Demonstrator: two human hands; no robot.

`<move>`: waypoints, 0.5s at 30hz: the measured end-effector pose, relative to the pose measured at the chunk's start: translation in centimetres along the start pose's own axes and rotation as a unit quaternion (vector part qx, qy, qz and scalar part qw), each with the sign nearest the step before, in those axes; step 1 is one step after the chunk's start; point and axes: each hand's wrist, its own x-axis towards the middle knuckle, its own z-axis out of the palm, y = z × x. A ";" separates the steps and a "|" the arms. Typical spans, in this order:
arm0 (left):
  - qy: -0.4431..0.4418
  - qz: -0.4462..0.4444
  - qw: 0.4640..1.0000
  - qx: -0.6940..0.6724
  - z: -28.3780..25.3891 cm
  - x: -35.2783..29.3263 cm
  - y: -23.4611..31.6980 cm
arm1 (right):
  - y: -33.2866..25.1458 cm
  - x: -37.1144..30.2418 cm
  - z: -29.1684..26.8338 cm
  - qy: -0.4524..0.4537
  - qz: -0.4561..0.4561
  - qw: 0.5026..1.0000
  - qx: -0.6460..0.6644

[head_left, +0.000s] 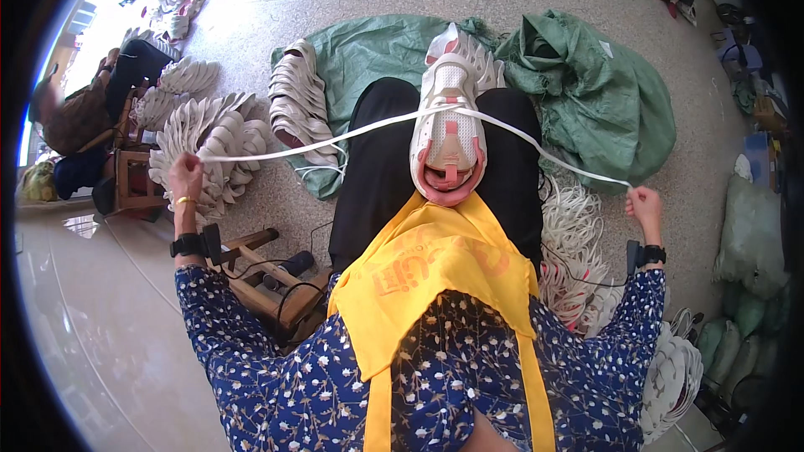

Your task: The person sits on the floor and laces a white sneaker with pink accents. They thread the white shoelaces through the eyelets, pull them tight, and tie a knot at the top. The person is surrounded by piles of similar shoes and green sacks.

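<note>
A white and pink sneaker (430, 136) rests between my knees, its pink-lined opening toward me and its toe pointing away. One long white shoelace (276, 155) crosses the front of the shoe and stretches out to both sides. Its left end is pinched in the closed fingers of my left hand (186, 177), far out to the left. Out on the right, my right hand (644, 208) is closed on the other end. The lace sags slightly on both sides. Whether it passes through eyelets is too small to tell.
Stacks of white shoe uppers (299, 100) stand at the left. Green sacks (599, 100) lie beyond my knees. A bundle of white laces (571, 226) hangs by my right thigh. A wooden stool (293, 297) is at my left. My yellow apron (427, 272) covers my lap.
</note>
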 end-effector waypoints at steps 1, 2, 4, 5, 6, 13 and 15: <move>0.060 0.027 0.998 0.021 -0.6 1.1 -0.2 | -0.5 0.9 -0.4 0.017 -0.016 0.997 0.072; 0.119 0.055 0.991 0.041 -1.1 2.0 -0.2 | -0.7 1.6 -1.0 0.034 -0.030 0.989 0.142; 0.174 -0.010 0.984 -0.046 -1.7 2.5 2.5 | -1.3 1.3 -2.0 0.090 -0.048 0.943 0.316; 0.194 -0.024 0.978 -0.075 -1.7 2.2 2.9 | -2.5 1.0 -2.0 0.122 -0.057 0.898 0.420; 0.211 -0.038 0.971 -0.103 -1.4 1.8 3.0 | -3.5 0.5 -1.5 0.151 -0.063 0.840 0.517; -0.481 -0.101 0.712 -0.502 0.6 -10.5 24.7 | -20.6 -11.2 7.8 -0.227 -0.051 0.905 0.357; -0.498 -0.049 0.678 -0.538 0.8 -11.4 28.3 | -24.0 -12.6 9.5 -0.241 -0.147 0.919 0.277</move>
